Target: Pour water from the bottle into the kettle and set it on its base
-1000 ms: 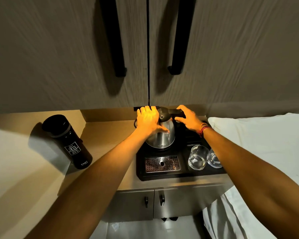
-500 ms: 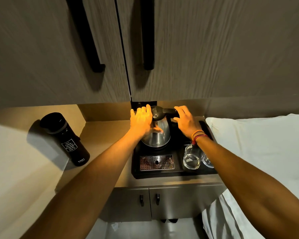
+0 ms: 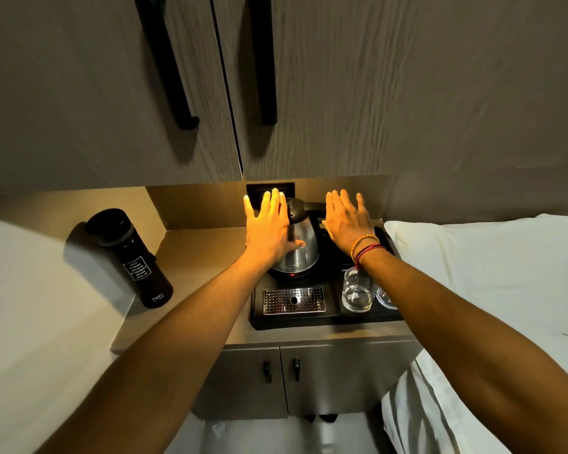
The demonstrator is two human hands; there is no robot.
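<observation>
A steel kettle [image 3: 304, 249] with a black lid and handle stands on its base [image 3: 292, 274] at the back of a black tray [image 3: 322, 319]; a small red light glows at the base's front. My left hand [image 3: 269, 229] hovers flat with fingers spread at the kettle's left side, hiding part of it. My right hand [image 3: 346, 219] is spread open to the right of the handle, holding nothing. A black bottle [image 3: 130, 257] with white lettering stands upright on the counter at the left, apart from both hands.
The tray also carries a perforated metal drip grate [image 3: 294, 300] in front and two clear glasses [image 3: 358, 290] at the right. Cupboard doors with black handles [image 3: 263, 60] hang overhead. A white bed [image 3: 489, 273] lies at the right. Small cabinet doors [image 3: 281, 371] sit below the counter.
Both hands have let go of the kettle's lid and handle and opened flat with fingers spread. The kettle stays on its base. My view has shifted slightly rightward.
</observation>
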